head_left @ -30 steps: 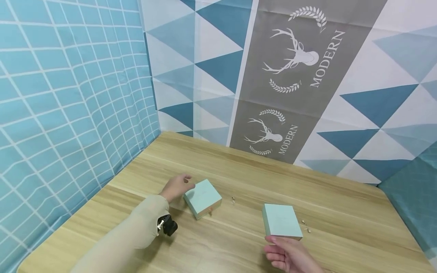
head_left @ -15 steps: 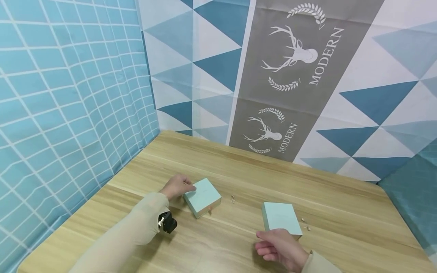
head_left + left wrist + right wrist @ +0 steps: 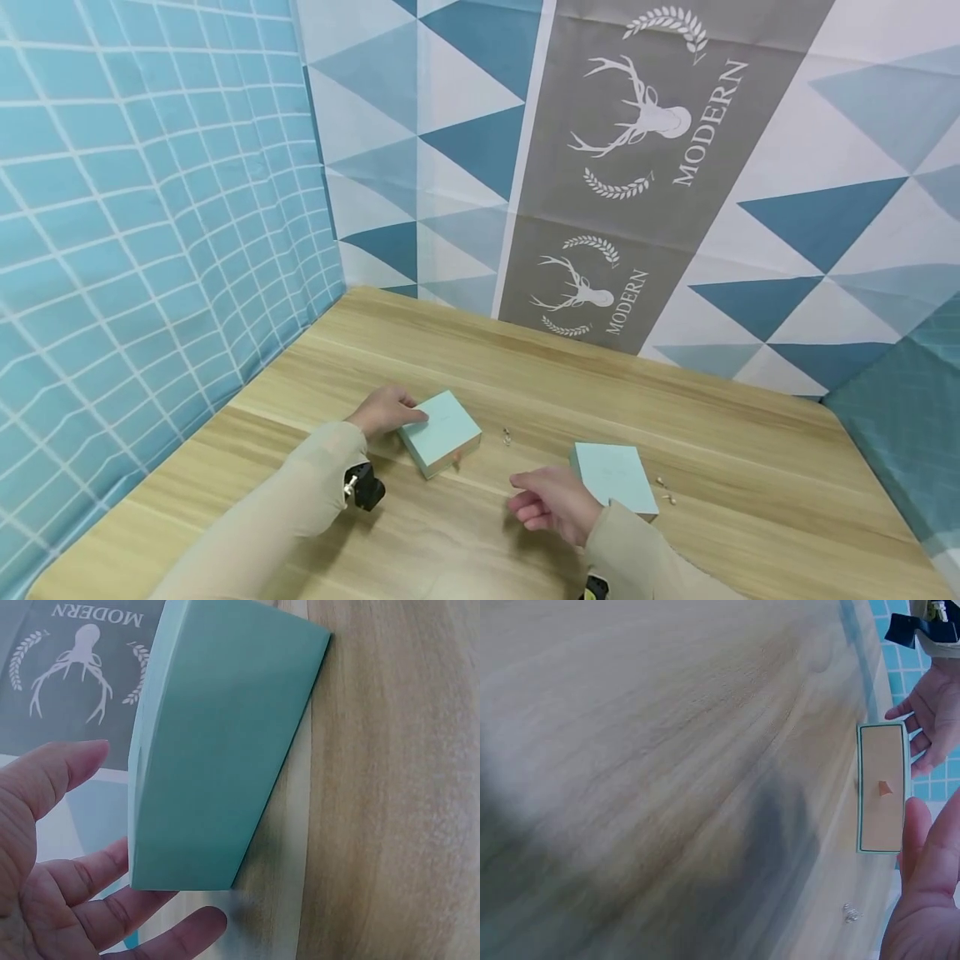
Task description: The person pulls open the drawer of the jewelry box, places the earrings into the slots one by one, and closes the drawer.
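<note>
A mint-green drawer box point(image 3: 441, 432) sits on the wooden table, its tan front and small ribbon tab point(image 3: 885, 788) showing in the right wrist view. My left hand point(image 3: 384, 410) is at the box's far left corner. In the left wrist view its thumb is above the box's top with a gap, and the other fingers lie beside and behind the end. My right hand point(image 3: 557, 502) hovers between this box and a second mint-green box point(image 3: 613, 478), fingers loosely bent, holding nothing. Small shiny pieces point(image 3: 506, 436), too small to make out, lie right of the first box.
More small pieces point(image 3: 666, 492) lie just right of the second box. Patterned cloth point(image 3: 585, 167) hangs behind the wooden table point(image 3: 450, 533), and blue checked cloth point(image 3: 150, 192) hangs along its left side. A small black camera point(image 3: 365, 487) is worn on my left wrist.
My right hand has moved left and away from the second box, toward the first one. My left thumb has come a little further over the first box's top. Both boxes stay in place.
</note>
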A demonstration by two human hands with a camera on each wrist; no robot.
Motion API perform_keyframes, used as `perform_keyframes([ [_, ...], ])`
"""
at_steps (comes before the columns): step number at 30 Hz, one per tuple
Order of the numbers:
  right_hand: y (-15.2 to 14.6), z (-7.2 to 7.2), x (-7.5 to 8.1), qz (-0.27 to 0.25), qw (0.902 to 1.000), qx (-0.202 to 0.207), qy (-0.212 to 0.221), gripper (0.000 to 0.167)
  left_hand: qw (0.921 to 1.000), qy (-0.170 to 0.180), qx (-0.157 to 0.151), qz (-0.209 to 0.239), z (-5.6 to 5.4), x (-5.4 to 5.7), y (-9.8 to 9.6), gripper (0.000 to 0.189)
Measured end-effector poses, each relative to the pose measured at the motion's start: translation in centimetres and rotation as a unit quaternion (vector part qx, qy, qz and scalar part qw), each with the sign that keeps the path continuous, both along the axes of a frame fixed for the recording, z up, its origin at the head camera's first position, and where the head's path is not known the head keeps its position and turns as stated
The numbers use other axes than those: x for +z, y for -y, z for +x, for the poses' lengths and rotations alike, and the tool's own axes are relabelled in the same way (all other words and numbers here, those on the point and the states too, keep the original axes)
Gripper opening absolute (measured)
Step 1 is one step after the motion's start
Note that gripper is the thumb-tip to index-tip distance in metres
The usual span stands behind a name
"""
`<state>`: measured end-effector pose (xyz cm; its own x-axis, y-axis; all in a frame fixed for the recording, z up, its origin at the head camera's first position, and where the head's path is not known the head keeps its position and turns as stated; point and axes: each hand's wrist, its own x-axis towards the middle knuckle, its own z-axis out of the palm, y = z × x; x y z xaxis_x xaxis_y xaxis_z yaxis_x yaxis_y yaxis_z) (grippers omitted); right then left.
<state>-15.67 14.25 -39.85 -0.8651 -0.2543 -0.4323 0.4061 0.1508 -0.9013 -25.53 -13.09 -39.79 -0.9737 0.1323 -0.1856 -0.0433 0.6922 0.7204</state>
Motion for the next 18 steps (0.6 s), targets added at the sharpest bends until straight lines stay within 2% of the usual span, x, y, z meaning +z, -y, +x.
perform_keyframes([
  [11,2.3,-0.7,-1.3,-0.035,0.999,-0.024,0.017,0.041,0.9997,0.015,-0.001,0.017,-0.2,0.3,0.1,0.032],
  [18,4.2,-1.4,-1.7,-0.047,0.9983,-0.023,0.025,0.043,0.9997,0.024,-0.001,0.007,-0.5,0.1,0.1,0.035],
])
